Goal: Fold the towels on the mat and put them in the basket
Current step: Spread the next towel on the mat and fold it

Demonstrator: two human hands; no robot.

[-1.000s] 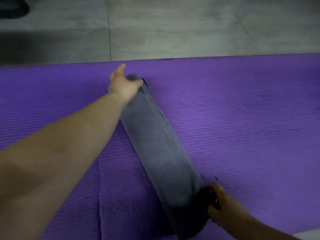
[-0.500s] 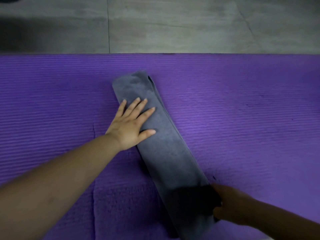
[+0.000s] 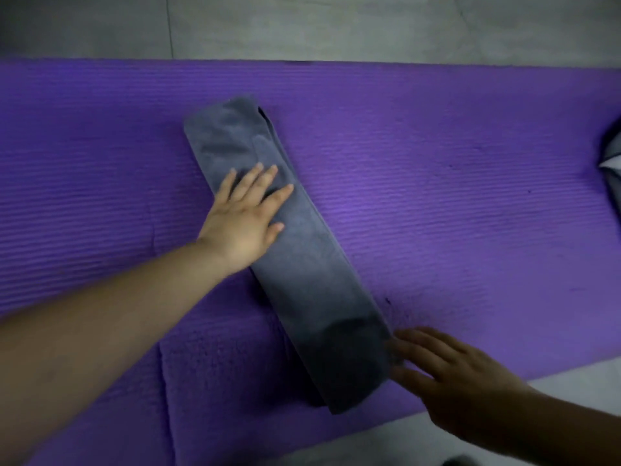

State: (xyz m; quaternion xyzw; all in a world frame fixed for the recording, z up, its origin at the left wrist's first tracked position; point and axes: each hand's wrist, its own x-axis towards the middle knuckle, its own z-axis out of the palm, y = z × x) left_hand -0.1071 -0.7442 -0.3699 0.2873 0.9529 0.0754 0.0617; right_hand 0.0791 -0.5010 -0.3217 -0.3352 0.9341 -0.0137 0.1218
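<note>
1. A grey towel (image 3: 312, 280), folded into a long narrow strip, lies flat on the purple mat (image 3: 453, 213). It runs slantwise from its far end at 11 o'clock to its near end at 5 o'clock.
2. The left hand (image 3: 243, 220) comes in from 8 o'clock and rests palm down on the far half of the towel. Its fingers (image 3: 258, 181) are straight, spread, and point toward 1 o'clock.
3. The right hand (image 3: 450, 375) comes in from 4 o'clock and lies low over the mat beside the towel's near end. Its fingers are straight and loose, gripping nothing, and the fingertips reach the towel's 3 o'clock edge. Whether they press on it I cannot tell.
4. The two hands are well apart, with the middle of the strip bare between them.
5. A second bit of grey cloth (image 3: 613, 153) shows at the 3 o'clock edge of view, on the mat.
6. Grey floor (image 3: 336, 25) lies beyond the mat at 12 o'clock.
</note>
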